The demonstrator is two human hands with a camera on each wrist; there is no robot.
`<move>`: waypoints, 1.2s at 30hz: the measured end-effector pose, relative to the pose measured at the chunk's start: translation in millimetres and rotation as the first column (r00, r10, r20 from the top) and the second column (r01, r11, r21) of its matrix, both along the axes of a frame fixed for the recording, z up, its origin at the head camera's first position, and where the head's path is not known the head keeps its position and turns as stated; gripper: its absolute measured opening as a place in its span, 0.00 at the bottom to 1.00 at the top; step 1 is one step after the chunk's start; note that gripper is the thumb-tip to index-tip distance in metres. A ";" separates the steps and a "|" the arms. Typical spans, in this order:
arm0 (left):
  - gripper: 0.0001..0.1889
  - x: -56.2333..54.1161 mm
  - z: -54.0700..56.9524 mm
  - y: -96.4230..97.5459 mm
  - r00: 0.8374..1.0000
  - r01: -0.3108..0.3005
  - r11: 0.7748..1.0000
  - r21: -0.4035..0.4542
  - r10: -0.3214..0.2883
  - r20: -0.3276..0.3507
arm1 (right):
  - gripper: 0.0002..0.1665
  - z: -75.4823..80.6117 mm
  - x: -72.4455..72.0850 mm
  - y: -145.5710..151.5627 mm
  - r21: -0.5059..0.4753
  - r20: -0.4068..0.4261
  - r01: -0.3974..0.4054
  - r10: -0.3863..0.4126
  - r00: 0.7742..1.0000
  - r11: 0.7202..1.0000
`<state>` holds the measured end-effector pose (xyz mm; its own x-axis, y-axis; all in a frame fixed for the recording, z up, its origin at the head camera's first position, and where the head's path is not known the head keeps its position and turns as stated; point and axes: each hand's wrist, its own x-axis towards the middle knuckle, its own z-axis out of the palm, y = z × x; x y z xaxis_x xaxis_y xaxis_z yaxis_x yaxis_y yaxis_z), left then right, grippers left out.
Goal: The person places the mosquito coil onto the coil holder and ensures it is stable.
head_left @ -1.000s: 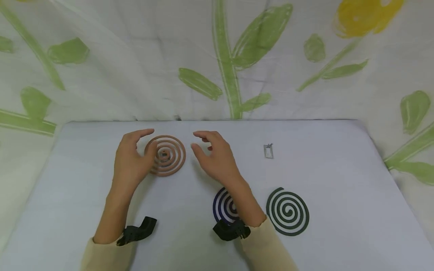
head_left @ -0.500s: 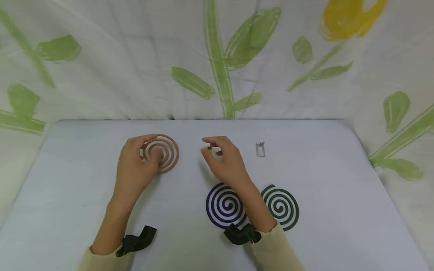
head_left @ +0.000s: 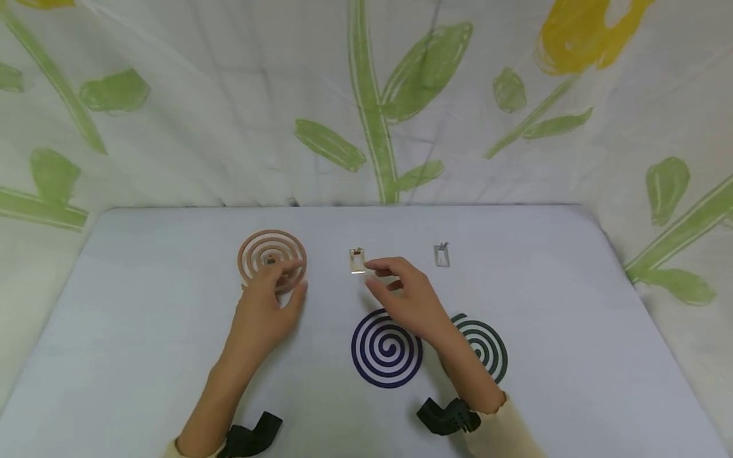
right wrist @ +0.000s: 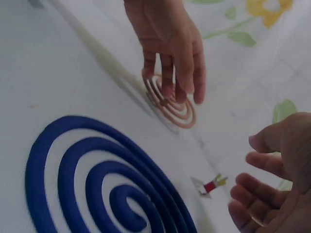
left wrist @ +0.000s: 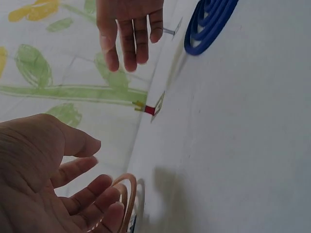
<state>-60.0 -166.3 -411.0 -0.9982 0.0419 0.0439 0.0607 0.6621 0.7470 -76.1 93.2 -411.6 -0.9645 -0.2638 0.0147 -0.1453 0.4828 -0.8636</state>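
A brown mosquito coil point(head_left: 272, 236) sits at the back left, with a shadow below it in the right wrist view and a small metal bit at its centre. My left hand point(head_left: 268, 312) hovers at its near edge, fingers loosely bent and holding nothing. Just right of it on the table is a small gold-coloured coil stand point(head_left: 357, 271) with a red part and upright prongs, seen side-on in the right wrist view point(right wrist: 210, 186). My right hand point(head_left: 409, 296) hangs beside this stand, its fingers relaxed and apart from it.
A blue mosquito coil point(head_left: 375, 380) lies in front of my right hand. The green mosquito coil point(head_left: 498, 337) is partly hidden under my right forearm. A silver coil stand point(head_left: 441, 263) sits farther right. A white cloth painted with flowers point(head_left: 229, 127) hangs behind the table point(head_left: 572, 286).
My right hand has let go of the gold-coloured stand, pinched half a second ago, and drawn back to the right. My left hand has moved from the brown coil's left side to its near edge.
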 end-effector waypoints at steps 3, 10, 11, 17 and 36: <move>0.20 6.4 0.9 7.2 1.000 0.001 1.000 0.004 -0.001 0.024 | 0.23 -1.5 3.7 8.9 0.002 0.002 -0.022 0.022 1.000 1.000; 0.21 14.5 -2.1 21.5 0.999 0.012 1.000 0.007 -0.012 0.039 | 0.26 -4.5 10.8 20.0 0.081 -0.031 -0.088 0.091 0.995 0.993; 0.21 16.2 -2.3 23.9 0.999 0.013 1.000 0.011 -0.013 0.044 | 0.26 -4.9 12.3 21.1 0.102 -0.040 -0.091 0.096 0.995 0.991; 0.21 31.0 -1.4 41.3 0.997 0.045 0.999 0.017 -0.046 0.064 | 0.26 -4.5 21.4 26.6 0.154 -0.009 -0.084 0.086 0.996 0.985; 0.30 53.2 6.4 70.4 0.961 0.244 0.966 -0.089 -0.228 0.158 | 0.23 -14.7 28.8 41.7 0.263 -0.011 -0.111 0.118 0.993 0.958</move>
<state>-6.8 -96.0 -404.5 -0.9545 0.2735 -0.1185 0.1208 0.7183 0.6851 -47.3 135.0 -426.4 -0.9276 -0.3709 -0.0441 -0.2343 0.6699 -0.7045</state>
